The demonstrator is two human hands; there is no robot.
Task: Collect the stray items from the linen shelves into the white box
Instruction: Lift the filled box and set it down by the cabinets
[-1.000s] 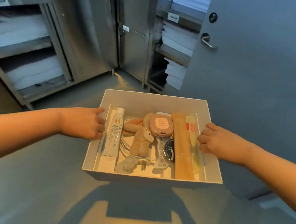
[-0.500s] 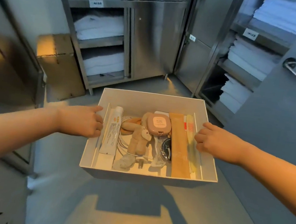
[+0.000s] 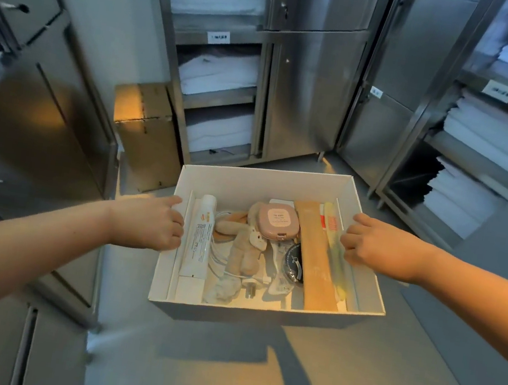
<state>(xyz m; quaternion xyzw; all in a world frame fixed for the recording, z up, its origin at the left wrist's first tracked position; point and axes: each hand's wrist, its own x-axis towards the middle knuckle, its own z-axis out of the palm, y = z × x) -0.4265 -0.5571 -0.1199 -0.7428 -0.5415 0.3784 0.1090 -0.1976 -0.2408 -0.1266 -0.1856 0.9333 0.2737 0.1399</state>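
I hold the white box (image 3: 267, 184) in the air in front of me, above the grey floor. My left hand (image 3: 151, 221) grips its left wall and my right hand (image 3: 376, 247) grips its right wall. Inside lie a white tube (image 3: 199, 240), a beige plush rabbit (image 3: 242, 250), a pink compact case (image 3: 278, 222), a white charger with cable (image 3: 242, 281), a dark round packet (image 3: 294, 262), a long tan sachet (image 3: 318, 261) and a wrapped toothbrush (image 3: 333, 247).
Steel cabinets with shelves of folded white linen stand ahead (image 3: 221, 72) and at the right (image 3: 490, 145). A closed steel cabinet (image 3: 35, 126) is close on my left. A brown cardboard carton (image 3: 143, 129) sits on the floor by the wall.
My view has swung to the left: the grey door at the right has left the frame and the left cabinet and carton have come in. Both hands keep their hold on the box.
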